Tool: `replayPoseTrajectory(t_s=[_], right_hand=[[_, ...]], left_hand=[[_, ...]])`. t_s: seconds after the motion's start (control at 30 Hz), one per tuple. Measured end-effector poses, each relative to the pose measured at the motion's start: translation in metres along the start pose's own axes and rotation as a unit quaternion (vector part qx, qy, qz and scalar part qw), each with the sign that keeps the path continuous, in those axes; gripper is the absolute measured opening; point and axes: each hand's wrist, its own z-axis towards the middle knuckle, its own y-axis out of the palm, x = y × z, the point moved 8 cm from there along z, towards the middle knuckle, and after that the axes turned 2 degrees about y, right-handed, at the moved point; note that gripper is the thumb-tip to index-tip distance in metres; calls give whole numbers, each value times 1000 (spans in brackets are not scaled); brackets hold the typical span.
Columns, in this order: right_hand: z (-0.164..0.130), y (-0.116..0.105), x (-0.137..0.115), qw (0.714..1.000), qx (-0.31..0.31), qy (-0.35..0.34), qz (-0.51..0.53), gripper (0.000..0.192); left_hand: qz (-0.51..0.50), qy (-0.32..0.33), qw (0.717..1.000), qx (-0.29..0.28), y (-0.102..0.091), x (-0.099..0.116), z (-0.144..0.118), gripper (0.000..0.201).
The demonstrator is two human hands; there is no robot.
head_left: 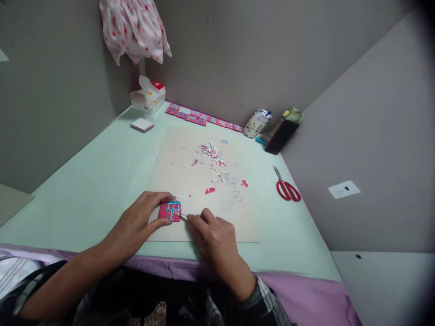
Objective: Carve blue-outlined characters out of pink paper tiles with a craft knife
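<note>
A small pink-red card (162, 213) with a blue-outlined character lies flat on the beige board (204, 230). My left hand (137, 216) grips it by its edges, with the thumb at the near side and the fingers at the far side. My right hand (215, 233) is closed around a slim silver craft knife (184, 218), held like a pen. The knife's tip points at the card's right part; whether the blade is cutting into it is too small to tell. Red scraps (210, 190) lie just beyond my hands.
White and red paper shavings (211, 151) are heaped on the board. Red-handled scissors (287, 190) lie at right. Along the back stand a can (255, 124), a dark phone-like slab (281, 136), a row of pink cards (192, 117) and a paper box (149, 96). A card stack (142, 125) sits left.
</note>
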Motion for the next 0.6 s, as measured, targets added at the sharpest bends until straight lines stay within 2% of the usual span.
replayPoseTrajectory(t_s=[0.2, 0.6], right_hand=[[-8, 0, -4, 999, 14, 44, -4, 21], [-11, -11, -13, 995, 42, 80, -37, 20]], left_hand=[[-4, 1, 1000, -2, 0, 0, 0, 35], [-12, -3, 1000, 1, 1, -1, 0, 36]])
